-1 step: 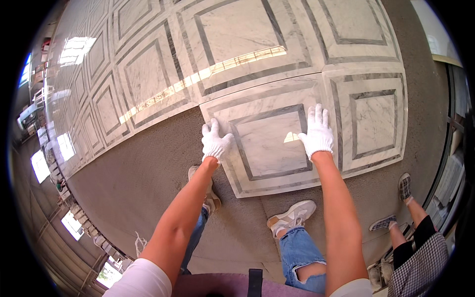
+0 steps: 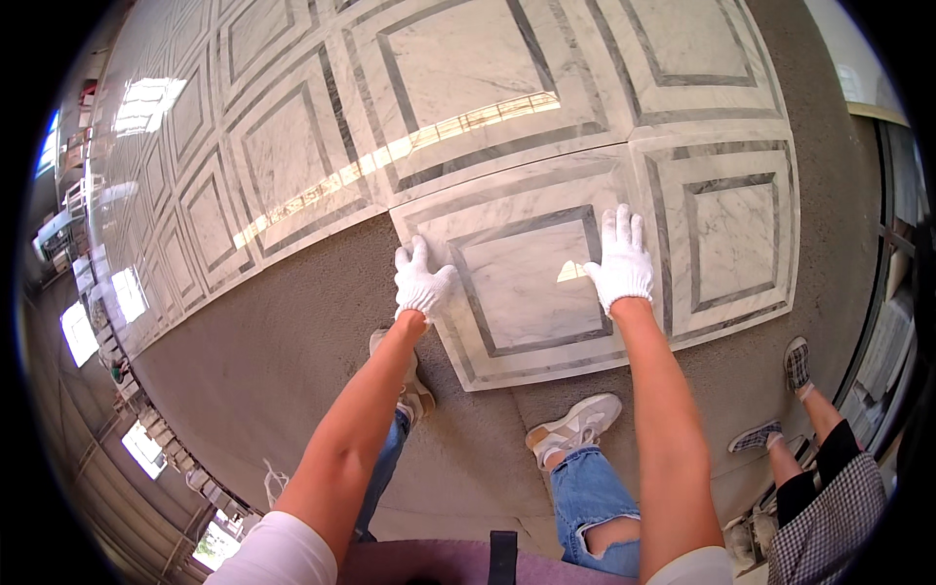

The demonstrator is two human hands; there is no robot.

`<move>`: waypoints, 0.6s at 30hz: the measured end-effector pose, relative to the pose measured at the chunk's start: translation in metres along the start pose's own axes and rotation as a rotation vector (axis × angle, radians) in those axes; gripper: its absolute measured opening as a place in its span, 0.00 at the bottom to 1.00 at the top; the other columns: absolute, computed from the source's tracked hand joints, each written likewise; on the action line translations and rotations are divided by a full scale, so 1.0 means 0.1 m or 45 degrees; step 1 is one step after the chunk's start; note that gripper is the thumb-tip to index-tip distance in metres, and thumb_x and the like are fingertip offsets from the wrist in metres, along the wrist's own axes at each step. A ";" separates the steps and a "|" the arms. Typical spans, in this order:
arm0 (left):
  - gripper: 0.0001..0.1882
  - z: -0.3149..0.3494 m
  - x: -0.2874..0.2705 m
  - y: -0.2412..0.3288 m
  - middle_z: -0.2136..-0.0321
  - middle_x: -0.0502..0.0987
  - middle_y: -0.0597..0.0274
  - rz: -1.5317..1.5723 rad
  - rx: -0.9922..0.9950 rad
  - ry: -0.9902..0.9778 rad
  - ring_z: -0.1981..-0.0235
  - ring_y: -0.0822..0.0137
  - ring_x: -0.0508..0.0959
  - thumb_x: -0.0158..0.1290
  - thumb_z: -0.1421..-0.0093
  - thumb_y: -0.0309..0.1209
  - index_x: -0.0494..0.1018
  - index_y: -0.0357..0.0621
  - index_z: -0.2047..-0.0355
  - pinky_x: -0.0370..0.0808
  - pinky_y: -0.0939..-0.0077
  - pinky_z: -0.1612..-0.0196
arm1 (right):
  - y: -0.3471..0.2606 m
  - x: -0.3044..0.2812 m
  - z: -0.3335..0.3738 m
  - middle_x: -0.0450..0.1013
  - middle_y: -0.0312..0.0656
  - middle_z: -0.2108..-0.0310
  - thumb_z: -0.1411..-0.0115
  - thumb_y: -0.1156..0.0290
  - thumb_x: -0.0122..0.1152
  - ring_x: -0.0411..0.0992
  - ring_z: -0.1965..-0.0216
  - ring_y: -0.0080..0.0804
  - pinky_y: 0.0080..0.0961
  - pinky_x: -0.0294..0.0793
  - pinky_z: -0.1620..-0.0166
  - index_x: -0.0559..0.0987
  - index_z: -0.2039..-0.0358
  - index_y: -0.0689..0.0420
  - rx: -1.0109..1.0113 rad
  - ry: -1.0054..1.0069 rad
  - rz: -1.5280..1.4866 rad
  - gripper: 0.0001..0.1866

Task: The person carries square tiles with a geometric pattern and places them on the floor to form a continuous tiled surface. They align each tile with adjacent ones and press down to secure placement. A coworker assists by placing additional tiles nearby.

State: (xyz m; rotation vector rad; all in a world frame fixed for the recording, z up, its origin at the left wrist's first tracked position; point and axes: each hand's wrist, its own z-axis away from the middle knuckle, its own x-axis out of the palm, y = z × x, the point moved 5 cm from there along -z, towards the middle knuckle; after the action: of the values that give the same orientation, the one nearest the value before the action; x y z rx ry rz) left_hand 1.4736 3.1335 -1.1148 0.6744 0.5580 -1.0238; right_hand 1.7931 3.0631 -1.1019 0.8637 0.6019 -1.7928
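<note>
A white marble tile (image 2: 531, 283) with grey inlaid square borders lies on the floor in front of me, its far edge along a row of similar patterned tiles (image 2: 468, 63). My left hand (image 2: 423, 281), in a white knit glove, is at the tile's left edge, fingers spread. Flat on the right part of the same tile rests my right hand (image 2: 622, 261), also gloved, its thumb apart from the fingers. Just right of that hand sits another bordered tile (image 2: 733, 234), side by side with the first. Neither hand holds anything.
Rough grey floor (image 2: 263, 331) borders the tiles at left and near my shoes (image 2: 577, 421). Another person's feet (image 2: 756, 437) and checked garment are at the lower right. Stacked slabs (image 2: 882, 351) stand in a rack along the right side.
</note>
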 end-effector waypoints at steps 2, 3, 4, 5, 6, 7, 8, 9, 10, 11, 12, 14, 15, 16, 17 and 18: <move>0.43 0.02 0.03 0.04 0.44 0.62 0.41 -0.023 0.093 0.043 0.43 0.46 0.67 0.57 0.52 0.38 0.58 0.38 0.36 0.67 0.67 0.42 | 0.11 0.02 0.04 0.46 0.42 0.30 0.49 0.55 0.69 0.45 0.29 0.42 0.43 0.63 0.38 0.54 0.32 0.51 0.036 0.021 -0.179 0.48; 0.43 0.02 0.06 0.06 0.45 0.62 0.41 -0.025 0.117 0.019 0.44 0.47 0.67 0.57 0.52 0.38 0.57 0.38 0.36 0.66 0.68 0.42 | 0.18 0.11 0.09 0.46 0.42 0.29 0.48 0.55 0.68 0.44 0.29 0.42 0.43 0.62 0.37 0.54 0.32 0.51 0.074 0.069 -0.283 0.48; 0.43 0.00 0.06 0.05 0.45 0.62 0.41 -0.030 0.135 0.000 0.44 0.47 0.67 0.56 0.52 0.38 0.57 0.38 0.36 0.66 0.68 0.42 | 0.23 0.17 0.17 0.46 0.42 0.29 0.48 0.55 0.68 0.44 0.29 0.42 0.43 0.61 0.36 0.54 0.32 0.52 0.105 0.118 -0.389 0.47; 0.43 -0.03 0.04 -0.01 0.45 0.62 0.42 -0.052 0.161 -0.001 0.44 0.47 0.67 0.56 0.52 0.37 0.57 0.36 0.36 0.65 0.69 0.41 | 0.19 0.18 0.31 0.46 0.44 0.29 0.46 0.58 0.66 0.47 0.30 0.44 0.41 0.58 0.34 0.54 0.32 0.53 0.251 0.196 -0.595 0.45; 0.44 -0.08 0.00 -0.07 0.43 0.60 0.40 -0.053 0.153 0.008 0.42 0.45 0.65 0.57 0.53 0.37 0.57 0.38 0.35 0.65 0.68 0.40 | 0.20 0.23 0.52 0.51 0.48 0.32 0.45 0.60 0.64 0.54 0.33 0.47 0.37 0.59 0.35 0.56 0.33 0.55 0.501 0.204 -0.851 0.42; 0.44 -0.07 -0.02 -0.08 0.41 0.58 0.39 -0.048 0.147 0.003 0.41 0.43 0.64 0.57 0.53 0.37 0.57 0.41 0.35 0.64 0.67 0.38 | 0.23 0.34 0.83 0.56 0.52 0.35 0.44 0.62 0.63 0.59 0.36 0.50 0.38 0.61 0.36 0.58 0.35 0.57 0.793 0.326 -0.944 0.39; 0.45 -0.07 -0.05 -0.09 0.39 0.56 0.37 -0.047 0.138 0.005 0.39 0.41 0.63 0.57 0.54 0.37 0.57 0.43 0.35 0.63 0.66 0.37 | 0.24 0.53 1.15 0.59 0.56 0.38 0.45 0.62 0.64 0.60 0.37 0.50 0.40 0.61 0.36 0.60 0.37 0.60 1.089 0.342 -0.994 0.38; 0.44 -0.04 -0.08 -0.05 0.41 0.59 0.39 -0.075 0.167 0.023 0.40 0.43 0.64 0.57 0.54 0.36 0.57 0.41 0.35 0.64 0.66 0.38 | 0.31 0.90 1.47 0.60 0.57 0.39 0.45 0.59 0.66 0.62 0.39 0.52 0.42 0.64 0.39 0.60 0.38 0.62 1.355 0.288 -1.034 0.39; 0.44 -0.02 -0.09 -0.01 0.41 0.60 0.39 -0.067 0.181 0.015 0.41 0.43 0.65 0.57 0.54 0.36 0.57 0.40 0.35 0.64 0.67 0.39 | 0.35 1.25 1.75 0.65 0.57 0.43 0.46 0.57 0.67 0.67 0.44 0.54 0.43 0.67 0.41 0.63 0.40 0.65 1.620 0.156 -1.190 0.39; 0.44 0.01 -0.09 0.03 0.42 0.60 0.39 -0.058 0.196 0.004 0.41 0.44 0.65 0.57 0.54 0.36 0.57 0.39 0.35 0.64 0.67 0.39 | 0.33 1.48 1.93 0.71 0.55 0.49 0.46 0.55 0.68 0.71 0.50 0.51 0.40 0.69 0.45 0.67 0.44 0.67 1.733 -0.049 -1.109 0.37; 0.44 -0.01 -0.10 0.08 0.43 0.61 0.40 -0.051 0.220 0.003 0.42 0.45 0.66 0.58 0.54 0.36 0.57 0.38 0.36 0.64 0.67 0.39 | 0.28 1.80 1.95 0.73 0.54 0.53 0.47 0.55 0.67 0.71 0.54 0.48 0.39 0.69 0.49 0.70 0.50 0.68 1.703 -0.027 -1.382 0.33; 0.42 -0.02 -0.06 0.13 0.44 0.62 0.40 -0.050 0.260 -0.005 0.43 0.46 0.66 0.56 0.52 0.36 0.58 0.37 0.36 0.65 0.67 0.40 | 0.19 2.34 1.94 0.76 0.51 0.62 0.47 0.54 0.67 0.71 0.63 0.42 0.37 0.69 0.56 0.76 0.62 0.71 1.593 0.017 -1.918 0.28; 0.42 -0.03 -0.07 0.10 0.44 0.62 0.40 -0.044 0.258 0.001 0.43 0.46 0.66 0.56 0.51 0.36 0.58 0.37 0.36 0.65 0.67 0.40 | 0.17 2.35 1.92 0.76 0.50 0.64 0.47 0.55 0.67 0.71 0.65 0.41 0.38 0.69 0.57 0.76 0.64 0.71 1.630 0.092 -1.921 0.27; 0.41 -0.05 -0.07 0.08 0.44 0.62 0.40 -0.035 0.255 0.005 0.43 0.46 0.66 0.56 0.51 0.36 0.58 0.37 0.36 0.65 0.67 0.40 | 0.14 2.31 1.88 0.76 0.49 0.66 0.47 0.56 0.67 0.70 0.66 0.41 0.38 0.69 0.58 0.76 0.65 0.72 1.667 0.168 -1.921 0.26; 0.40 -0.06 -0.07 0.05 0.44 0.62 0.40 -0.043 0.266 0.036 0.43 0.46 0.66 0.55 0.50 0.36 0.58 0.37 0.36 0.65 0.67 0.41 | 0.12 2.27 1.85 0.75 0.48 0.67 0.47 0.57 0.66 0.70 0.67 0.40 0.38 0.69 0.59 0.76 0.65 0.72 1.689 0.196 -1.962 0.25; 0.40 -0.06 -0.05 0.02 0.44 0.62 0.40 -0.050 0.279 0.066 0.43 0.45 0.67 0.54 0.50 0.36 0.59 0.37 0.36 0.65 0.66 0.41 | 0.11 2.23 1.81 0.75 0.48 0.68 0.47 0.57 0.66 0.69 0.68 0.40 0.38 0.69 0.60 0.76 0.66 0.72 1.711 0.226 -2.004 0.25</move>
State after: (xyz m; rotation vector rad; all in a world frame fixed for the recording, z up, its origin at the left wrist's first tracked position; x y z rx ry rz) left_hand 1.4729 3.1418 -1.1149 0.8886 0.5094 -1.1167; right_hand 1.7011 2.7981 -1.1648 1.6184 -0.0755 -3.7306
